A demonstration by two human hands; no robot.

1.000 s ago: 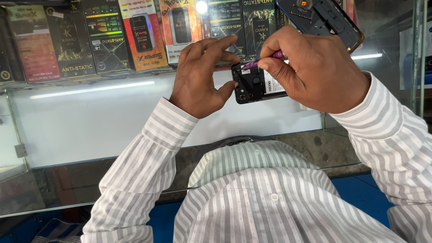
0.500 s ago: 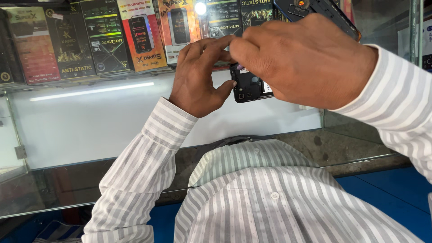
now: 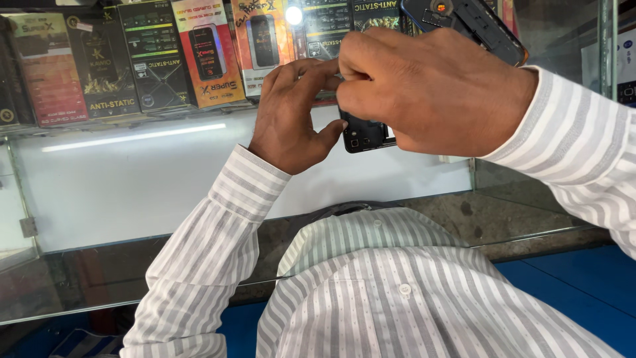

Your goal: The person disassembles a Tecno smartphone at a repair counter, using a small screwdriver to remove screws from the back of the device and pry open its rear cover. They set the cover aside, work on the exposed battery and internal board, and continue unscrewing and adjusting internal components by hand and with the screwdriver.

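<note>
A small black phone body [image 3: 363,136], showing its camera holes, is held up between both hands above a glass counter. My left hand [image 3: 291,119] grips its left edge with thumb below and fingers curled over the top. My right hand [image 3: 430,93] covers most of the phone from the right, with its fingers pinched at the top edge against my left fingertips. Whatever sits between the right fingers is hidden. Both sleeves are grey-and-white striped.
An opened dark phone [image 3: 464,23] with its insides showing lies at the top right behind my right hand. Several colourful boxed packages [image 3: 205,53] stand in a row along the back. A glass counter top [image 3: 119,185] and a glass side pane [image 3: 606,46] lie around the hands.
My right hand has slid left over the phone and now hides most of it. The pink tool seen in its fingers a second ago is out of sight. My left hand has stayed put.
</note>
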